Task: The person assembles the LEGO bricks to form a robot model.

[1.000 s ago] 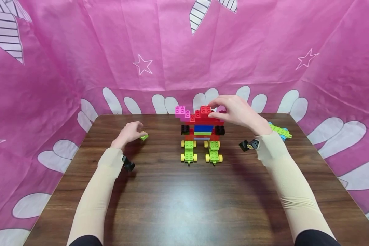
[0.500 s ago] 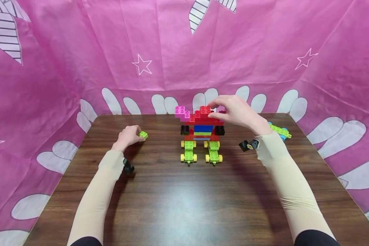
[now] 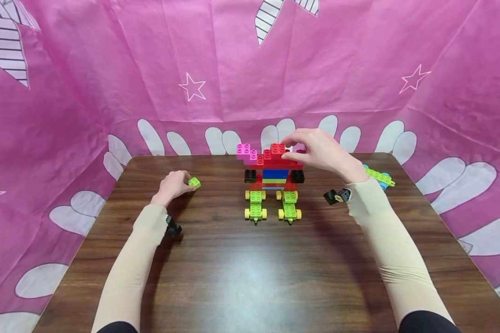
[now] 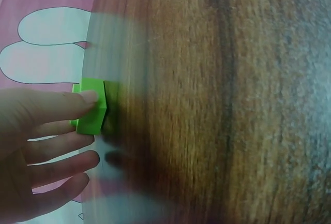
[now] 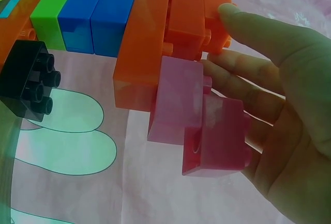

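On the left of the head view, my left hand (image 3: 172, 186) pinches a small lime-green toy brick (image 3: 194, 183). The left wrist view has the thumb flat on the side of that brick (image 4: 92, 118), with the other fingers behind and below it. In the middle stands a toy-brick model (image 3: 276, 174) of red, blue, black and pink bricks, on two lime-green wheeled bases with yellow wheels. My right hand (image 3: 318, 150) holds the model's top red brick (image 5: 213, 17), thumb in front and fingers behind. Pink stepped bricks (image 5: 221, 137) stick out near its palm.
A lime-green wheeled base (image 3: 377, 175) with blue wheels lies at the back right, partly behind the right wrist. Everything rests on a brown wooden table (image 3: 233, 268). A pink patterned cloth (image 3: 229, 55) hangs close behind its back edge.
My left hand has shifted slightly, and the green brick in its fingers has turned so its studs show more. The right hand and the model have stayed in place.
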`<state>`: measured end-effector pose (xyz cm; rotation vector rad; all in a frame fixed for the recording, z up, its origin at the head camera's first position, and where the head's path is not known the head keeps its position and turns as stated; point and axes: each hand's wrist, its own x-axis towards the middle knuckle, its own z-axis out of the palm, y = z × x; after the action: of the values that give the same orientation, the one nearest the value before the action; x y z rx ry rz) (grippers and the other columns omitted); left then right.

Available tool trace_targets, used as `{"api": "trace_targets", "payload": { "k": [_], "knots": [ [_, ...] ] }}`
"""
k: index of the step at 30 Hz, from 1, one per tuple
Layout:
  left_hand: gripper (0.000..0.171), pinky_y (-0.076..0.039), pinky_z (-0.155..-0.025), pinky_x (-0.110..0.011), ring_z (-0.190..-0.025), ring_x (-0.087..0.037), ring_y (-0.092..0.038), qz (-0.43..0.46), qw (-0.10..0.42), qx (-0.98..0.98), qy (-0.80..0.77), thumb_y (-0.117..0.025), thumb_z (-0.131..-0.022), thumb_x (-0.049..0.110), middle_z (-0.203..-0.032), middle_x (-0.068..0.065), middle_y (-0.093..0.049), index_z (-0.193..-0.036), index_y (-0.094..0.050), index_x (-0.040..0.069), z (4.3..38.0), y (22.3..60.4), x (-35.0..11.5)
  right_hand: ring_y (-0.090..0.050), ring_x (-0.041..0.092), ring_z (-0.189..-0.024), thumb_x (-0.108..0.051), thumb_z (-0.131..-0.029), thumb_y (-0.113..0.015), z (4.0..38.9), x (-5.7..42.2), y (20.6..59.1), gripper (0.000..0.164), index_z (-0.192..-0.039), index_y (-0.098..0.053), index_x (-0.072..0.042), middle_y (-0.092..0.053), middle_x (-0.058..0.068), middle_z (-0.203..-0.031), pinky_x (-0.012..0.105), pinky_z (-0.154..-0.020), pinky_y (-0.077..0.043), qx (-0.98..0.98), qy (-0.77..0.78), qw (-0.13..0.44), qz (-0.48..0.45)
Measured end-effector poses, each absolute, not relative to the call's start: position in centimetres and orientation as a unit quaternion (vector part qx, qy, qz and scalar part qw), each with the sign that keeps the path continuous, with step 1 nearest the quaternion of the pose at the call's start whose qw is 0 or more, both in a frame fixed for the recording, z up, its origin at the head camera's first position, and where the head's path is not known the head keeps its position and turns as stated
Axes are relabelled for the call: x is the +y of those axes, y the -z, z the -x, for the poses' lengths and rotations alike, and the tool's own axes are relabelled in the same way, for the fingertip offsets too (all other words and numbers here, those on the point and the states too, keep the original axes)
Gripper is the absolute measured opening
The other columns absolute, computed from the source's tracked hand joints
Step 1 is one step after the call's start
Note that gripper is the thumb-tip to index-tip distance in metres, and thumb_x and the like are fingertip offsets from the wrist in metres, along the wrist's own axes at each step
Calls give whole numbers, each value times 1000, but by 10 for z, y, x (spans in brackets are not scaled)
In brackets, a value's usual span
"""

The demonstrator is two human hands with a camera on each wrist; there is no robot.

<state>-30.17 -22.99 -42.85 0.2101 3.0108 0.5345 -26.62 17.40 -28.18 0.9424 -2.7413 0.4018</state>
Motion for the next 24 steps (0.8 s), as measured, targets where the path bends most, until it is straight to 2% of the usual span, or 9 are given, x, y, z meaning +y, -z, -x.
{"api": "trace_targets", "payload": {
  "k": [7, 11, 17, 24],
  "knots": [
    [38, -49, -76, -48, -99, -32, -61, -68, 42, 978, -194, -67, -82, 29, -108, -16, -67, -111, -62, 6, 303, 427, -234, -62, 14, -85, -42, -81, -70, 266, 175, 282, 38, -112, -66, -21, -68, -1, -106, 33, -76, -55, -930, -141, 109, -321],
    [38, -49, -80, -49, -98, -33, -62, -84, 29, 970, -228, -67, -82, 26, -107, -20, -67, -111, -62, 1, 301, 418, -236, -61, 14, -85, -41, -80, -71, 267, 176, 283, 38, -112, -66, -21, -68, -1, -106, 33, -76, -55, -929, -145, 110, -322],
    [36, -46, -86, -45, -97, -32, -61, -114, -5, 952, -285, -68, -84, 23, -107, -21, -66, -110, -61, 0, 295, 395, -234, -61, 14, -85, -41, -80, -71, 267, 176, 284, 36, -110, -66, -21, -68, -2, -105, 33, -76, -55, -927, -151, 112, -325],
    [37, -48, -83, -41, -95, -30, -65, -137, -30, 935, -327, -70, -83, 25, -103, -18, -67, -112, -61, 4, 292, 357, -219, -62, 16, -88, -40, -80, -71, 269, 176, 286, 38, -112, -66, -20, -68, -1, -106, 34, -78, -55, -927, -156, 107, -324]
  ]
}}
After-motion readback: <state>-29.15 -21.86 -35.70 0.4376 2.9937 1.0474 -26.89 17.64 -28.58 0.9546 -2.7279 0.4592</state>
